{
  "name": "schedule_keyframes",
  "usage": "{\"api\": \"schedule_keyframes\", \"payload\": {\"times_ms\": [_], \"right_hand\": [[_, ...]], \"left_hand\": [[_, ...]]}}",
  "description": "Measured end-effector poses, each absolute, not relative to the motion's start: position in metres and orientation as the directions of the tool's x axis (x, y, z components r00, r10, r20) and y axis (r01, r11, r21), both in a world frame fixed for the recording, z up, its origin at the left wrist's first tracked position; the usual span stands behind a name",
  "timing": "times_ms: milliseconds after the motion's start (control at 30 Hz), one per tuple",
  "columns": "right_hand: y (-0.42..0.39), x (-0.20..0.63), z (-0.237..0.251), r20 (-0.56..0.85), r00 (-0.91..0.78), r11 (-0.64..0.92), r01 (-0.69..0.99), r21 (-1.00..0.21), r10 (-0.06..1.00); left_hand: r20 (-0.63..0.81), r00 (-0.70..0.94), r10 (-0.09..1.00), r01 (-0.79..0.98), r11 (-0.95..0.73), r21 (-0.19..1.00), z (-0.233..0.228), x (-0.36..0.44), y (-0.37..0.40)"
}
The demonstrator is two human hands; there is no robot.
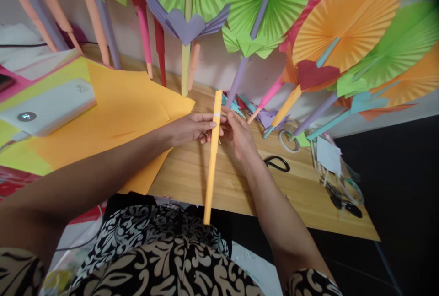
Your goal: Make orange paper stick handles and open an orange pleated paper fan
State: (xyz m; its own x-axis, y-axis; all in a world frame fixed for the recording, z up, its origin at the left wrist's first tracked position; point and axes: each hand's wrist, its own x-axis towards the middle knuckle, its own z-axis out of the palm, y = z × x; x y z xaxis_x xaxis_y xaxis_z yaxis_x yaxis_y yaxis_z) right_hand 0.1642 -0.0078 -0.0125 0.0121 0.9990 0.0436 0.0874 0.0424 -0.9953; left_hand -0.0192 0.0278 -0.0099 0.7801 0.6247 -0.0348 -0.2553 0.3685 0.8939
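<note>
A rolled orange paper tube [212, 158] stands slanted over the table's front edge, its lower end near my lap. My left hand [192, 129] grips it from the left, thumb across the front and fingers behind. On the tube's upper part is a small whitish patch [216, 114]. Close on the right side is my right hand [239, 131], its fingers curled together beside the tube. What those fingers hold, if anything, is too small to make out. Under my left forearm lie sheets of orange paper [123, 104].
Folded paper fans [270, 8] on paper sticks lean along the wall. A white power bank [51, 106] lies on the paper at left. Black scissor handles [278, 163], a tape roll [288, 141], paper scraps [269, 117] and dark-handled tools [343, 204] are on the wooden table [295, 200].
</note>
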Motion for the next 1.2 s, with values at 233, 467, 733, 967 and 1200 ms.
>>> {"api": "schedule_keyframes", "payload": {"times_ms": [233, 467, 733, 967, 1200], "right_hand": [[-0.012, 0.158, -0.006, -0.028, -0.039, -0.03, -0.045, -0.999, 0.999], [-0.014, 0.16, 0.001, -0.045, 0.053, -0.047, 0.043, -0.998, 0.998], [-0.014, 0.158, 0.004, -0.125, -0.074, -0.127, -0.024, -0.992, 0.989], [-0.012, 0.16, 0.001, -0.098, -0.016, -0.098, -0.055, -0.994, 0.995], [-0.014, 0.157, 0.005, -0.134, 0.025, -0.132, -0.086, -0.988, 0.991]], "left_hand": [[-0.025, 0.698, 0.716, -0.298, 0.322, 0.899, -0.013, -0.021, 0.034], [0.022, 0.56, 0.828, -0.217, 0.121, 0.969, -0.019, -0.017, 0.035], [0.206, 0.527, 0.825, -0.028, -0.225, 0.974, -0.014, -0.018, 0.034], [0.222, 0.463, 0.858, -0.067, -0.215, 0.974, -0.015, -0.014, 0.029], [0.133, 0.351, 0.927, -0.057, -0.121, 0.991, -0.013, -0.012, 0.027]]}}
